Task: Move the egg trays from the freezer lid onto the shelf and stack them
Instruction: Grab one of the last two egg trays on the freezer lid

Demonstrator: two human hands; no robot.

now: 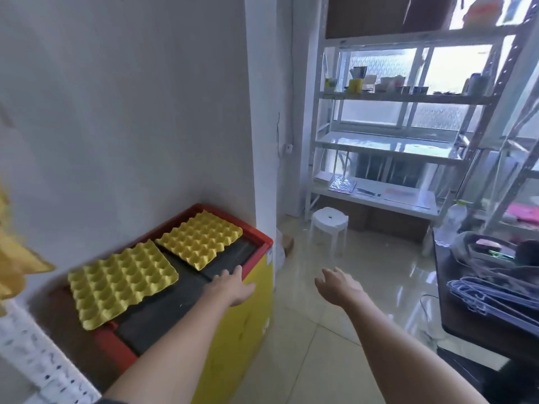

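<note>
Still two trays to lift

Both yellow egg trays (201,239) lie side by side on the freezer lid (186,290). My left hand (233,287) and right hand (338,285) hang open, empty. Light, flimsy, I'd guess; take opposite edges.

A white plastic stool (329,221) stands on the glossy tiled floor (364,275). Well to the stool's right, a dark table (478,322) carries a clear bottle (452,221) and a bundle of hangers (495,298). Behind the stool is a window (408,91).

Two egg trays (151,265) on freezer lid (180,298)
</note>
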